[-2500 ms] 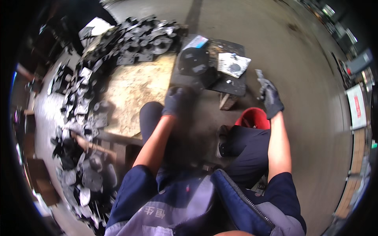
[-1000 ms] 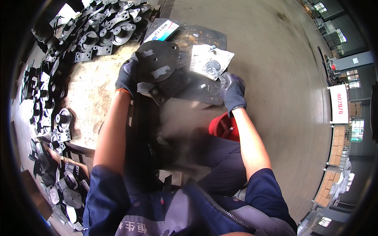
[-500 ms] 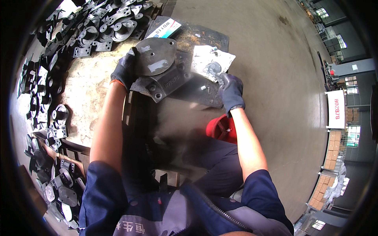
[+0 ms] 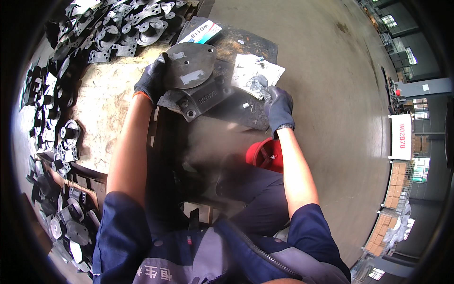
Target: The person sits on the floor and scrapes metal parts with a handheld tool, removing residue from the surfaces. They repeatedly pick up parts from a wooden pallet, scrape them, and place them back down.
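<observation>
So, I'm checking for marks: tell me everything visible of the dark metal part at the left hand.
The dark grey, metal-looking part has a flat, rounded plate with two holes and pale patches, above a blocky base showing four holes and characters. It sits near the front edge of the dark, stained worktop, plate uppermost. The person's dark-gloved left hand grips the plate's left edge. What joins plate and base is hidden.
</observation>
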`<move>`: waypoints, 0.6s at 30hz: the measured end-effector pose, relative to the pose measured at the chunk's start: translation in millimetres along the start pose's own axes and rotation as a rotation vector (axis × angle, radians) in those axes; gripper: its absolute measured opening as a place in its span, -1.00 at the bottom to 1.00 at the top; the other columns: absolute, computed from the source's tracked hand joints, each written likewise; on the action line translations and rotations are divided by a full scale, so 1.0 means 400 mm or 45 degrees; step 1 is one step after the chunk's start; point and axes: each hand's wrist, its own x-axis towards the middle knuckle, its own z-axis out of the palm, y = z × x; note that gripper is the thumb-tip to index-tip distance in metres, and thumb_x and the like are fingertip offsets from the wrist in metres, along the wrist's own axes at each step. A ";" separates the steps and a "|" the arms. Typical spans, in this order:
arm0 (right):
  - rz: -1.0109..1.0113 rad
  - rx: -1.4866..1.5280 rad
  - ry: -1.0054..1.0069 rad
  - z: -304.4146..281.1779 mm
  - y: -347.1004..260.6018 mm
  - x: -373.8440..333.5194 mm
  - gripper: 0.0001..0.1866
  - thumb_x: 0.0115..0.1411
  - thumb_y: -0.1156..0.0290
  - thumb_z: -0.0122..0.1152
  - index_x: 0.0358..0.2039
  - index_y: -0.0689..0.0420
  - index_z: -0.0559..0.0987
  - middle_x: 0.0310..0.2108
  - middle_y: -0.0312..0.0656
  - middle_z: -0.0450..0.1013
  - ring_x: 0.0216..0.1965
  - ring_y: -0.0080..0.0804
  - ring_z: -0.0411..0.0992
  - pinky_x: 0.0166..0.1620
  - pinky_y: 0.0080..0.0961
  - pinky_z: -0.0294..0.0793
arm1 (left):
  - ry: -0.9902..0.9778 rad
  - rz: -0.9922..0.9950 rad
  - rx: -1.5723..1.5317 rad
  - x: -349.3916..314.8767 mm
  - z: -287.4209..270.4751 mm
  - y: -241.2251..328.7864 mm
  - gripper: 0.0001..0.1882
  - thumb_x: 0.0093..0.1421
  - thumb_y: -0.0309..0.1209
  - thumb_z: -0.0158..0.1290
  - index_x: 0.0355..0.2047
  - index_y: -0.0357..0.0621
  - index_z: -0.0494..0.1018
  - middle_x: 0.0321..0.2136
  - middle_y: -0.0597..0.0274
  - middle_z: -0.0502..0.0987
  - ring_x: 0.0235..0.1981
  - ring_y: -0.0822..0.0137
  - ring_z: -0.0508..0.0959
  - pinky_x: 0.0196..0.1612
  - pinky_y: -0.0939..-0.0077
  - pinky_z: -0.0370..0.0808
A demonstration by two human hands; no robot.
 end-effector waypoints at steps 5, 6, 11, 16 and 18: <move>-0.125 0.069 -0.005 0.003 0.029 0.007 -0.86 -0.03 0.43 0.13 -0.43 0.15 0.56 -0.42 0.04 0.46 -0.34 0.02 0.43 -0.27 -0.20 0.42 | 0.026 0.000 -0.125 -0.018 0.010 0.016 -0.42 0.20 0.05 -0.19 -0.19 -0.29 0.44 -0.34 0.14 0.50 -0.36 0.37 0.44 -0.30 0.48 0.39; -0.139 0.095 -0.004 0.002 0.029 0.006 -0.87 -0.03 0.44 0.13 -0.43 0.15 0.56 -0.42 0.04 0.46 -0.34 0.03 0.42 -0.28 -0.21 0.41 | 0.026 0.012 -0.133 -0.017 0.009 0.015 -0.43 0.20 0.04 -0.19 -0.19 -0.30 0.43 -0.34 0.14 0.50 -0.35 0.37 0.44 -0.30 0.48 0.39; 0.018 0.613 -0.244 0.001 0.060 -0.003 -0.88 0.05 0.60 0.08 -0.35 0.23 0.51 -0.46 -0.24 0.46 -0.43 -0.56 0.38 -0.31 -0.60 0.38 | -0.050 0.051 -0.055 -0.014 0.003 0.031 -0.48 0.21 -0.01 -0.19 -0.24 -0.30 0.43 -0.41 0.19 0.50 -0.42 0.41 0.43 -0.37 0.50 0.39; 0.047 0.962 -0.364 -0.064 -0.003 -0.007 -0.97 0.16 0.59 0.03 -0.41 0.24 0.44 -0.56 -0.43 0.28 -0.49 -0.68 0.20 -0.40 -0.70 0.28 | -0.104 0.442 0.188 0.069 -0.021 -0.026 -0.65 0.20 -0.15 -0.16 -0.36 -0.23 0.38 -0.61 0.23 0.42 -0.59 0.36 0.40 -0.56 0.47 0.33; 0.086 1.042 -0.381 -0.071 -0.037 -0.012 -0.95 0.18 0.59 -0.01 -0.41 0.23 0.44 -0.52 -0.42 0.32 -0.47 -0.67 0.24 -0.36 -0.68 0.30 | -0.006 1.110 0.862 0.102 -0.032 -0.050 -0.76 0.14 -0.29 -0.11 -0.30 -0.23 0.31 -0.70 0.10 0.39 -0.72 0.19 0.41 -0.72 0.38 0.28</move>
